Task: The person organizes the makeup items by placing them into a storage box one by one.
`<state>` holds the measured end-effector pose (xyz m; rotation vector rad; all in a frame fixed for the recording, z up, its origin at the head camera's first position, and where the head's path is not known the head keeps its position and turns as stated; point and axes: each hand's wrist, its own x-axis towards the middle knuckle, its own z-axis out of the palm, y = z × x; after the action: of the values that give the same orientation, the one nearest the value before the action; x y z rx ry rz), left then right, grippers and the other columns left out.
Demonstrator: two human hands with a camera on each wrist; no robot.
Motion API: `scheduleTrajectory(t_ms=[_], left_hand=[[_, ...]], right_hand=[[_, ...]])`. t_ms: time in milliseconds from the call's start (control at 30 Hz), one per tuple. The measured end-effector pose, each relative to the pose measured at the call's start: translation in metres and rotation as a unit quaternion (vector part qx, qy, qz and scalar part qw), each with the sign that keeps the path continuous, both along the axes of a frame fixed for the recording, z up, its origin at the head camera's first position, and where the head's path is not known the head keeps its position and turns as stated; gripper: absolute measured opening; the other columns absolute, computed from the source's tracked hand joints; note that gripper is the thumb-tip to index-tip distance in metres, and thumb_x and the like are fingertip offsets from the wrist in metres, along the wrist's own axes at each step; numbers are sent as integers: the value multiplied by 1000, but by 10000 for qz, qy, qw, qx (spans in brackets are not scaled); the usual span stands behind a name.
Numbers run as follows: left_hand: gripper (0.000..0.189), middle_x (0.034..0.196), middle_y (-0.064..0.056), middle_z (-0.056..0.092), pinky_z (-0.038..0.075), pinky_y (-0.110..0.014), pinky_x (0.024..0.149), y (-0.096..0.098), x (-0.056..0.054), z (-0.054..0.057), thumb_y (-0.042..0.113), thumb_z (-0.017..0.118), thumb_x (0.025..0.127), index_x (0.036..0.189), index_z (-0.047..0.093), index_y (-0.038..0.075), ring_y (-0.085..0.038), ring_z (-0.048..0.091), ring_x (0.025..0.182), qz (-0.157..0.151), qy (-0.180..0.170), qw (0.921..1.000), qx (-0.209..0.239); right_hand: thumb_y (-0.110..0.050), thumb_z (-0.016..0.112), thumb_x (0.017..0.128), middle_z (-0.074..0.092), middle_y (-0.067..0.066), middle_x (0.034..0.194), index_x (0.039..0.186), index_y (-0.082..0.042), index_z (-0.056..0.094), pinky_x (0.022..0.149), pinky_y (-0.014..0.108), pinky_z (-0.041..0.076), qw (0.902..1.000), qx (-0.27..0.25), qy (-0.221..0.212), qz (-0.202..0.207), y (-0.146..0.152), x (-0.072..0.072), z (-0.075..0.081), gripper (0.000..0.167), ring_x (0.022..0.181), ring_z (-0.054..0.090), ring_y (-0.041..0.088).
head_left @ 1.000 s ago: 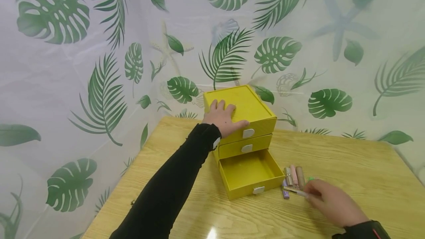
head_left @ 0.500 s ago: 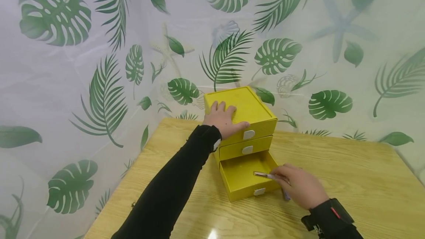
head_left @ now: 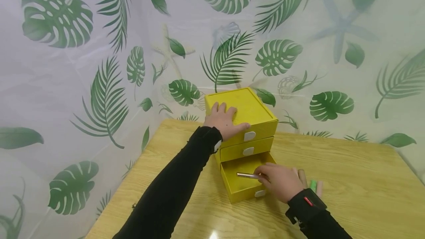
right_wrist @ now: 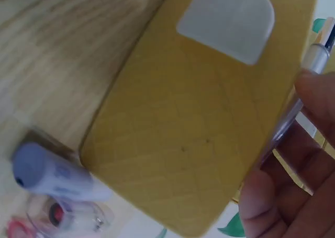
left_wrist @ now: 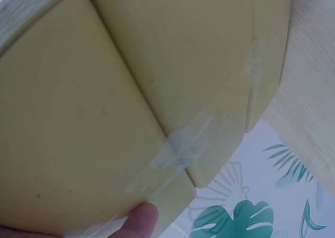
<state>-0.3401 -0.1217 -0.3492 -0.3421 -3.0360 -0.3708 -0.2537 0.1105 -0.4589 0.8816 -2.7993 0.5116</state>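
A yellow drawer unit (head_left: 244,102) stands on the wooden table, its bottom drawer (head_left: 232,185) pulled out and the two above it closed. My left hand (head_left: 224,121) rests with spread fingers on the unit's top left edge; in the left wrist view one fingertip (left_wrist: 140,219) shows against the yellow panel. Between thumb and fingers, my right hand (head_left: 282,182) pinches a slim silver and pale purple pen (head_left: 246,175), held over the open drawer and pointing left. The right wrist view shows the pen (right_wrist: 314,60) beside the drawer front with its white tab (right_wrist: 230,23).
Right of the drawer, partly behind my right hand, lie a brown stick (head_left: 302,177), a green one (head_left: 313,185) and a pink one (head_left: 319,189). A lavender tube (right_wrist: 52,170) and a clear item (right_wrist: 78,217) lie near the drawer corner. A leaf-patterned sheet (head_left: 186,10) hangs behind the table.
My right hand has carried the pen left, from beside the loose sticks to over the open bottom drawer. The left hand stays on top of the unit.
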Motion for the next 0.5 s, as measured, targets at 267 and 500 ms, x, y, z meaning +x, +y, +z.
scheduleTrajectory(t_ms=[267,500], left_hand=[[86,162,-12,29,32,-57,114,0,2,-1,80,45,89,155,42,25,-36,15,152,-6,30,10000,52],[84,161,-12,30,32,-57,113,2,9,5,79,46,90,155,43,24,-36,16,151,10,63,9999,93]], right_hand=[[-17,67,98,60,-12,85,99,-21,74,61,29,47,9986,270,-421,179,3,-10,-5,8,68,54,5],[-29,48,109,62,-12,84,94,-22,69,73,39,49,9848,160,-1701,325,11,-15,-13,27,74,58,8]])
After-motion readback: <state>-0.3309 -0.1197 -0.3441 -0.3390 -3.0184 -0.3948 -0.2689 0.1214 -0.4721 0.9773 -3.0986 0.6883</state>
